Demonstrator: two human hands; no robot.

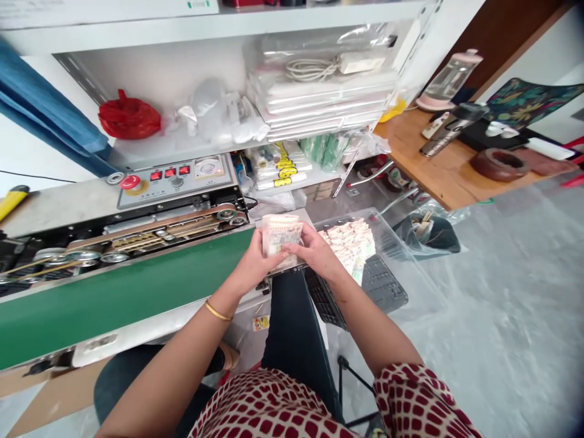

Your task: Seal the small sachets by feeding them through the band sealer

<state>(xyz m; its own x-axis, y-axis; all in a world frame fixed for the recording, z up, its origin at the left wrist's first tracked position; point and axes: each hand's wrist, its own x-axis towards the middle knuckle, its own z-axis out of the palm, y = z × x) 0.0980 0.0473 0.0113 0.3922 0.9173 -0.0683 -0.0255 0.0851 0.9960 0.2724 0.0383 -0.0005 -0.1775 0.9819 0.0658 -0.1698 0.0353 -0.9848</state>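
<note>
At the right end of a green conveyor belt (150, 292), both hands grip one stack of small printed packets (281, 230), pale with orange and dark print. My left hand (255, 261) wraps the stack's left side, its thumb across the front. My right hand (314, 252) closes on the right side, thumb also on the front face. Fingers behind the stack are hidden. Just right of my right hand, similar packets (349, 240) lie in rows in a clear plastic bin (410, 274). A black crate-like tray (383, 280) shows under them.
Behind the belt runs a sealing machine with belts and rollers (159, 234) and a control panel (177, 179) with a red stop button (131, 182). Shelves (191, 152) hold bags and a red bag (130, 115). A wooden table (424, 170) and lined waste bin (429, 234) stand right.
</note>
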